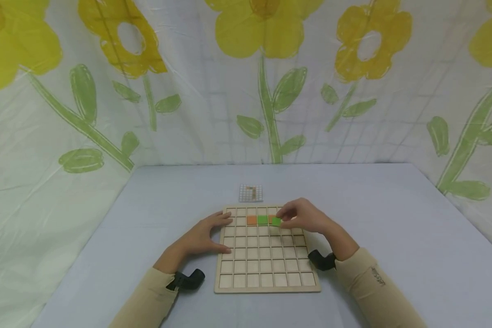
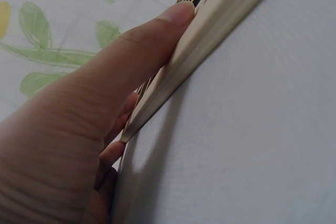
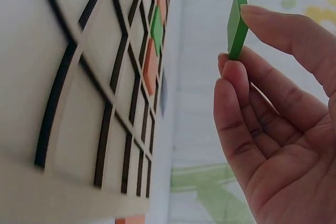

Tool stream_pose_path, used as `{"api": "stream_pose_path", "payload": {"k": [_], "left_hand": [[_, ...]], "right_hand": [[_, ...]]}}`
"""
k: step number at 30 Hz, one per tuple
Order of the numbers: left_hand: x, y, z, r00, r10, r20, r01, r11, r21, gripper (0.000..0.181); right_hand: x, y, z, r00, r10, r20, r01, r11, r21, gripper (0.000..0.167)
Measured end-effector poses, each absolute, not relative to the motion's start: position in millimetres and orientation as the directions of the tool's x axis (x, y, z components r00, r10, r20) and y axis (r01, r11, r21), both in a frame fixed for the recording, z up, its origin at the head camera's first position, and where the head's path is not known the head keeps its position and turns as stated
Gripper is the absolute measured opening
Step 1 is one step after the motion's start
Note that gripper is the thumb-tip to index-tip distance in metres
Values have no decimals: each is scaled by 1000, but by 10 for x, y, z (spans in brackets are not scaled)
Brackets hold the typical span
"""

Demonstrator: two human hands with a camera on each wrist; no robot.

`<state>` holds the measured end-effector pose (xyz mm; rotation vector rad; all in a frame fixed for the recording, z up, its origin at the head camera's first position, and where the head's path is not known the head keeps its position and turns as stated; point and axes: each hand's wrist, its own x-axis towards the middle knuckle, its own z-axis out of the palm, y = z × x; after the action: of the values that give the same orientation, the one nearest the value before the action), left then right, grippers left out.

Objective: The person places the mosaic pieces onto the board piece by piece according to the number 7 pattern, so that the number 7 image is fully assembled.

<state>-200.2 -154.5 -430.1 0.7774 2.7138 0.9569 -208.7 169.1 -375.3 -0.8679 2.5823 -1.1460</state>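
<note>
A wooden grid board (image 1: pixel 268 289) lies on the table. In its second row from the far side sit an orange tile (image 1: pixel 252 220), a green tile (image 1: pixel 262 220) and another orange tile (image 3: pixel 150 66), side by side. My right hand (image 1: pixel 307 216) pinches a second green square tile (image 3: pixel 238 24) between thumb and fingertips, above the board and apart from it. At the board's left side my left hand (image 1: pixel 202 234) spreads its fingers. Its thumb (image 2: pixel 152 40) rests on the board's rim in the left wrist view, with the other fingers touching farther along the edge.
Behind the board lies a small card (image 1: pixel 251 193) printed with a grid and coloured squares. A pale cloth (image 1: pixel 180 191) covers the table. A hanging curtain (image 1: pixel 197 114) with painted yellow flowers stands behind it. Black wrist devices (image 1: pixel 190 279) are strapped at both sleeves.
</note>
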Motion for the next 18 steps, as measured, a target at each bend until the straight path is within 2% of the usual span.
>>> {"api": "stream_pose_path", "payload": {"k": [12, 18], "left_hand": [[-2011, -1555, -4317, -852, 523, 21, 421, 660, 622, 86], [-2011, -1552, -4316, -852, 523, 23, 425, 665, 614, 86]], "right_hand": [[-2190, 1572, -3935, -826, -563, -27, -325, 514, -794, 26], [-2237, 1625, -4076, -820, -572, -30, -330, 515, -791, 25]]}}
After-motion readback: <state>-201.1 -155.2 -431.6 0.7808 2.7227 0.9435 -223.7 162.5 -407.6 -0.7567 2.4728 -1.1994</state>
